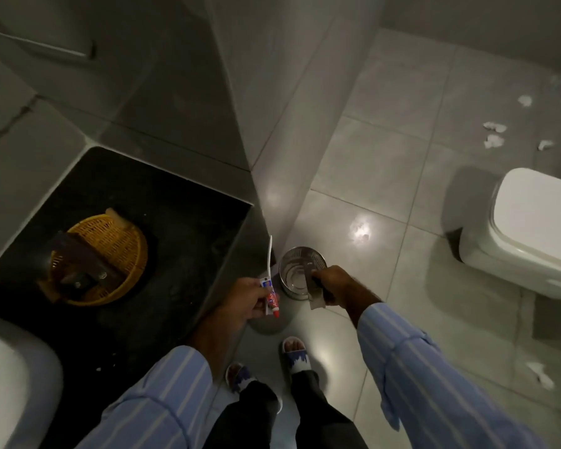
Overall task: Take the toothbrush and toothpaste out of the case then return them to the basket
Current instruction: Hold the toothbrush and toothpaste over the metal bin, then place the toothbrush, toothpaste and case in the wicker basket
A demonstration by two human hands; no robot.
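Observation:
My left hand [245,301] is closed around a white toothbrush [269,254], which points up, and a small red and white toothpaste tube [271,299]. It hovers just past the edge of the dark counter [182,228]. My right hand [336,285] grips a flat grey case [314,291] over a round metal bin [300,270] on the floor. The yellow wicker basket [133,244] stands on the counter, to the left of my left hand, with a dark flat object lying in it.
A white basin [13,384] is at the lower left and a white toilet [531,228] stands at the right. Torn paper scraps [493,134] litter the tiled floor. A tiled wall corner [256,140] rises behind the counter. My sandalled feet [293,351] are below.

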